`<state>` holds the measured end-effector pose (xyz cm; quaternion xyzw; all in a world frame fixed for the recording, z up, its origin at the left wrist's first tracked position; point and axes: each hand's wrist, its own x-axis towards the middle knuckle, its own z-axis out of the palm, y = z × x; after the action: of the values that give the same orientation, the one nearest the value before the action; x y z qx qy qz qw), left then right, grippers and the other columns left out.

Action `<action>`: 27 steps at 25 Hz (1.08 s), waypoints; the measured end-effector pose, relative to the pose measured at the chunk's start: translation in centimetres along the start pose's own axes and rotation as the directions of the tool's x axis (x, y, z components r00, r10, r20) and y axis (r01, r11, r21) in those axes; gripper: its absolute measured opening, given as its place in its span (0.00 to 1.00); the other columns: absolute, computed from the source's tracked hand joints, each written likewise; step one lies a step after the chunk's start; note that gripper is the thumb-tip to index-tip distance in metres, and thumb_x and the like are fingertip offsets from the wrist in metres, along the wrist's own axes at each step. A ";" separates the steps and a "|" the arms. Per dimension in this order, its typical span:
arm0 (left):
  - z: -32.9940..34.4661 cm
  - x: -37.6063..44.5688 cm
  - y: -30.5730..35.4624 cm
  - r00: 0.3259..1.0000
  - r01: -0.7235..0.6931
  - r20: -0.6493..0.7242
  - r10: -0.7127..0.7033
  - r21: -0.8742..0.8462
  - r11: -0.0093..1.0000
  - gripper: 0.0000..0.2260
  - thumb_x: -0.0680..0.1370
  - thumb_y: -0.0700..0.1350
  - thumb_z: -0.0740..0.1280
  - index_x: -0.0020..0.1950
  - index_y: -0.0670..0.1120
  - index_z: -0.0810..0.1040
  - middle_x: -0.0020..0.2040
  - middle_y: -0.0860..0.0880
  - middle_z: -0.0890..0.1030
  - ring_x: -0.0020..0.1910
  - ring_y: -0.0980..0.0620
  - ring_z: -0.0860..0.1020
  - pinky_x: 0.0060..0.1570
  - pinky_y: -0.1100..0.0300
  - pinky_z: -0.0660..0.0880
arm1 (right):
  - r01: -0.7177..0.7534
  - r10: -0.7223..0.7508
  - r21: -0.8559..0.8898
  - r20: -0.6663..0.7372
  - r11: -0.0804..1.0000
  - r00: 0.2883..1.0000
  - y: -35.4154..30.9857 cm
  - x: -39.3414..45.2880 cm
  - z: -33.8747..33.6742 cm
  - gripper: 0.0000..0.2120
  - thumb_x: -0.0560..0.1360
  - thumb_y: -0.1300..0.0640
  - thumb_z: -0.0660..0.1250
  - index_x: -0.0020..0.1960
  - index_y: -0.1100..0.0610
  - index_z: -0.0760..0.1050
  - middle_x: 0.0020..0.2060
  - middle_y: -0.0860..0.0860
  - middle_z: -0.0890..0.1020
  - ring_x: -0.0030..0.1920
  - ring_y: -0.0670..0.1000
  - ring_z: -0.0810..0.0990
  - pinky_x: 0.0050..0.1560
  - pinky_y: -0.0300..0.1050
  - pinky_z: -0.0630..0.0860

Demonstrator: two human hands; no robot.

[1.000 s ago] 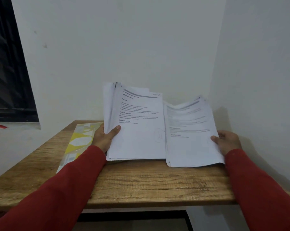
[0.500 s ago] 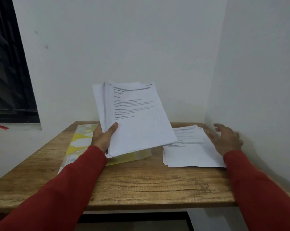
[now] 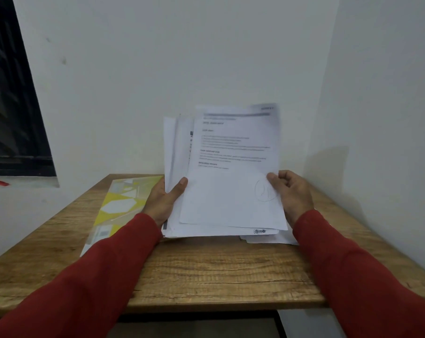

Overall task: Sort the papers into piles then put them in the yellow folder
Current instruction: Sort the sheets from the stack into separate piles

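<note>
Head view: the sheaf of papers (image 3: 231, 176) is held upright over the counter (image 3: 206, 272), long axis vertical, gripped at its left edge by the left hand (image 3: 166, 198) and pinched at the right by the right hand (image 3: 292, 191). The yellow folder (image 3: 123, 206) lies flat to the left, nearer the left hand. A small pile (image 3: 270, 239) is glimpsed beneath. Half a second earlier the right hand was resting on that pile; now the sheaf has been taken up by it.

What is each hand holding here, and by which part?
The left hand grips the stack of papers at its lower left edge, thumb on the front. The right hand pinches the front sheet at its lower right edge.
</note>
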<state>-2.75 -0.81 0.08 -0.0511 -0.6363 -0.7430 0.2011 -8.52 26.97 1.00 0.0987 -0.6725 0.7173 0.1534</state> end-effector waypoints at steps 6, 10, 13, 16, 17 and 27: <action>-0.6 0.2 0.1 0.994 -0.046 -0.102 0.044 -0.018 0.999 0.07 0.79 0.42 0.69 0.57 0.50 0.78 0.50 0.54 0.85 0.43 0.57 0.85 0.42 0.62 0.82 | -0.035 -0.064 -0.479 -0.188 0.877 0.980 0.4 2.5 -5.9 0.04 0.79 0.62 0.68 0.48 0.59 0.81 0.38 0.52 0.80 0.44 0.55 0.78 0.47 0.44 0.69; -1.2 0.6 0.7 0.975 -0.100 -0.203 0.085 -0.064 0.993 0.07 0.80 0.42 0.69 0.57 0.50 0.78 0.51 0.53 0.84 0.43 0.59 0.84 0.42 0.64 0.82 | -0.096 0.063 -0.807 -0.073 0.583 0.995 0.2 1.1 -7.6 0.21 0.79 0.67 0.63 0.71 0.58 0.74 0.58 0.62 0.80 0.57 0.61 0.77 0.45 0.38 0.62; -1.4 0.5 0.9 0.966 -0.131 -0.232 0.112 -0.067 0.989 0.09 0.80 0.43 0.69 0.60 0.49 0.78 0.53 0.53 0.84 0.47 0.57 0.84 0.47 0.62 0.82 | -0.079 0.071 -0.806 -0.046 0.586 0.996 0.3 1.4 -7.4 0.24 0.78 0.69 0.60 0.71 0.54 0.73 0.50 0.60 0.79 0.45 0.56 0.72 0.42 0.40 0.63; -1.1 0.3 0.9 0.973 -0.125 -0.205 0.110 -0.062 0.990 0.09 0.80 0.42 0.68 0.60 0.48 0.78 0.51 0.53 0.84 0.45 0.58 0.84 0.46 0.63 0.82 | -0.093 0.073 -0.805 -0.061 0.586 0.995 0.9 1.8 -7.4 0.21 0.75 0.70 0.64 0.67 0.60 0.74 0.48 0.56 0.78 0.46 0.54 0.73 0.46 0.39 0.66; -1.0 0.3 0.9 0.975 -0.120 -0.194 0.106 -0.062 0.991 0.08 0.80 0.41 0.68 0.59 0.48 0.78 0.51 0.53 0.84 0.44 0.59 0.84 0.45 0.63 0.82 | -0.107 0.079 -0.803 -0.074 0.587 0.994 1.0 1.8 -7.5 0.21 0.75 0.70 0.65 0.67 0.61 0.74 0.47 0.56 0.78 0.47 0.55 0.74 0.48 0.39 0.67; -0.4 0.1 0.0 0.994 -0.067 -0.093 0.064 -0.032 0.997 0.09 0.79 0.42 0.69 0.59 0.49 0.78 0.52 0.52 0.85 0.46 0.55 0.85 0.44 0.61 0.82 | 0.297 -0.343 -0.515 0.006 0.804 0.939 -0.6 0.6 -4.1 0.16 0.79 0.44 0.67 0.46 0.57 0.80 0.37 0.53 0.82 0.38 0.50 0.78 0.42 0.44 0.73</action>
<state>-2.76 -1.18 0.06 -0.0413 -0.6114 -0.7485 0.2535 -8.62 31.17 1.52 0.1354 -0.8038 0.4816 0.3219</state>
